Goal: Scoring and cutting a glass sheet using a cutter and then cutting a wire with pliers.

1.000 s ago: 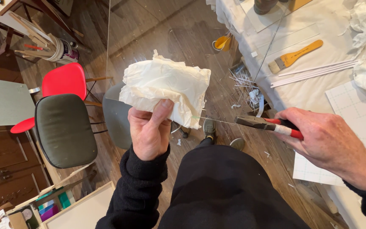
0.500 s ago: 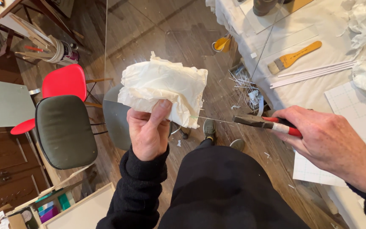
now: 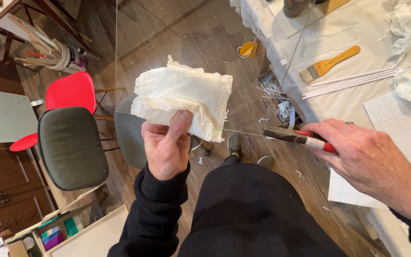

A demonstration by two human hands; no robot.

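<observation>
The left hand is closed around a folded wad of white tissue, thumb pressed up against its lower edge, holding it in the air above the person's dark lap and the wood floor. The right hand is clenched on the red handles of a pair of pliers. The pliers lie nearly level, long axis running left to right, dark nose pointing left toward the tissue. From that nose a thin straight wire runs on in the same line and meets the lower right corner of the tissue.

Left of the lap stand a dark green chair and, behind it, a red chair. On the bench at the right, a gridded white sheet lies at the near edge; farther in sits a wooden-handled brush, bristles pointing left, with crumpled tissue balls beside it. At the far left a round tin with a pale label holds sticks.

Compared with half a second ago, both hands, the tissue and the pliers sit almost unchanged.
</observation>
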